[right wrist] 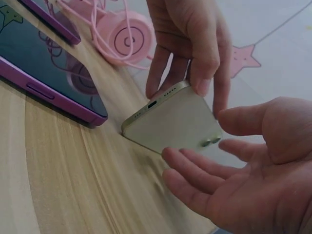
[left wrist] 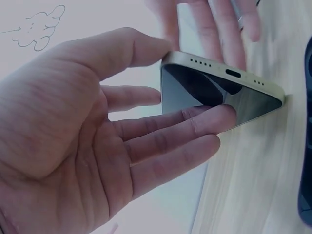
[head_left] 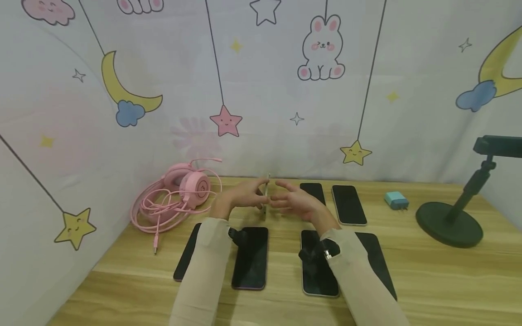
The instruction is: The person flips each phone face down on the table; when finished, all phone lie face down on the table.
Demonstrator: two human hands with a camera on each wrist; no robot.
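Note:
A pale gold-green phone (head_left: 267, 192) stands on its long edge, just over or on the tabletop, between the two hands. My left hand (head_left: 246, 192) pinches it, thumb at an upper corner and fingers against the dark screen (left wrist: 187, 90). The phone's pale back (right wrist: 170, 122), with its camera lenses, faces my right hand (right wrist: 263, 161). That hand (head_left: 297, 199) has its fingers spread and slightly bent, the fingertips close to the back; whether they touch it I cannot tell. The charging port (left wrist: 233, 73) shows on the short end.
Several dark phones lie about, including a purple-edged one (head_left: 249, 260), one under the right wrist (head_left: 320, 271) and one at the back (head_left: 349, 204). Pink headphones (head_left: 179, 185) with coiled cable sit left. A blue charger (head_left: 395, 200) and a dark stand (head_left: 450, 224) are right.

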